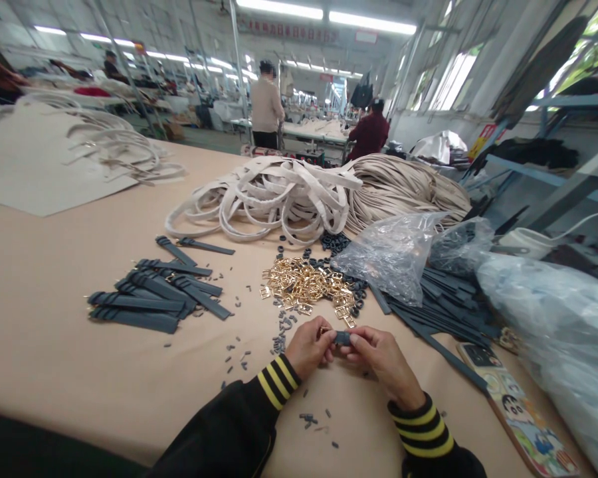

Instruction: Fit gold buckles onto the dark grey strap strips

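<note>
Head view: seated worker's two hands over a tan-covered cutting table (80, 352). Left hand (306, 346) and right hand (386, 358) are close together, fingers curled, and both pinch a short dark grey strap piece (342, 338) between them; a small gold glint (323, 330) at the left fingertips is too small to identify. Both cuffs are black with yellow stripes (278, 380). Small grey offcuts (309, 419) lie just below the hands, and a loose column of similar bits (279, 344) lies just left of them. Directly ahead lies a heap of gold metal buckles (303, 285), edged by dark rings (335, 242). Left of the heap are long dark grey straps (149, 292); right of it, more grey straps (443, 309) spread beside a clear plastic bag (391, 255) and reach toward a cartoon-printed board (521, 415). A large translucent plastic sack (563, 338) sits at the far right. Beyond are coiled cream straps (264, 199) and a bundled mass of beige straps (403, 189); a beige paper sheet (44, 162) lies at upper left. Farthest away, a standing co-worker (268, 106) and a co-worker in dark red (369, 133) are at other tables.
</note>
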Tool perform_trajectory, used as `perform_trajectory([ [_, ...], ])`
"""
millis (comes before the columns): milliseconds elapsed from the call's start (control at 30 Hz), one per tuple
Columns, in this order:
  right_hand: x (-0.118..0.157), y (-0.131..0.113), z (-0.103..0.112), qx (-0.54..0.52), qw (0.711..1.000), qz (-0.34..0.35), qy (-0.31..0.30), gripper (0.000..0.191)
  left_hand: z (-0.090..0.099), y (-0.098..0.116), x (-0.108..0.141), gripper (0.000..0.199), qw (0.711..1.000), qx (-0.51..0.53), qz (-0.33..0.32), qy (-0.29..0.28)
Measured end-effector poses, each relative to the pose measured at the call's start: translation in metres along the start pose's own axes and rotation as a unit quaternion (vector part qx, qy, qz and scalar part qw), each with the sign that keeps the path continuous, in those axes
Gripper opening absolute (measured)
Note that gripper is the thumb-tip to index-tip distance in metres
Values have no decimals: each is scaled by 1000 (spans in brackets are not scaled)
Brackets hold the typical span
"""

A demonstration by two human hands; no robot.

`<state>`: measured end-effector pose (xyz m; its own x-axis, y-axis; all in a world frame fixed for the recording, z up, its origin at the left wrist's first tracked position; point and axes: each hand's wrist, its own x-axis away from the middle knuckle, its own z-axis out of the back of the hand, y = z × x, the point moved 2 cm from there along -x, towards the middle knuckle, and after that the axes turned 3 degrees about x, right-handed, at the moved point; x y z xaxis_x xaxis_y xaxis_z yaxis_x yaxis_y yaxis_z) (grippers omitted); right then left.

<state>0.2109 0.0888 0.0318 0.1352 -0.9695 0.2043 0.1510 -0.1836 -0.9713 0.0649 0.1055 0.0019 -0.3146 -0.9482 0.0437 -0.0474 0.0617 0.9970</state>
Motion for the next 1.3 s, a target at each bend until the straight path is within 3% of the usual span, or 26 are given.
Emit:
perform_trajectory([
  [267, -3, 3, -2, 15, 999, 31, 1, 28, 0, -5, 0, 22, 999, 23, -20, 18],
  [433, -4, -1, -1, 91, 991, 95, 16, 20, -3, 0, 3, 23, 999, 17, -32, 13],
  [667, -4, -3, -10, 129, 987, 93, 22, 20, -5, 5, 3, 25, 998, 46, 14, 41],
  [833, -5, -4, -21, 231, 959, 146, 76, 11, -5, 5, 3, 31, 999, 8, 7, 47],
  [933, -4, -4, -19, 266, 948, 155, 86, 9, -4, 2, 2, 26, 1000, -12, 22, 18],
  [1000, -3, -6, -14, 264, 952, 149, 48, 10, -3, -1, 2, 25, 999, -10, 31, -10],
  [1100, 1, -13, -3, 223, 964, 120, -76, 16, -2, -1, 2, 26, 999, -5, 25, -37],
  [1133, 2, -16, 2, 223, 963, 120, -87, 18, -2, 0, 2, 26, 999, -8, 19, -40],
  [1200, 2, -25, 14, 266, 951, 152, -36, 20, -2, 4, 3, 27, 999, -20, 6, -39],
  [1267, 0, -32, 25, 341, 919, 196, 32, 22, -1, 8, 4, 27, 999, -32, 1, -32],
  [1300, -1, -34, 28, 380, 901, 205, 36, 23, 0, 10, 4, 27, 999, -36, -1, -27],
])
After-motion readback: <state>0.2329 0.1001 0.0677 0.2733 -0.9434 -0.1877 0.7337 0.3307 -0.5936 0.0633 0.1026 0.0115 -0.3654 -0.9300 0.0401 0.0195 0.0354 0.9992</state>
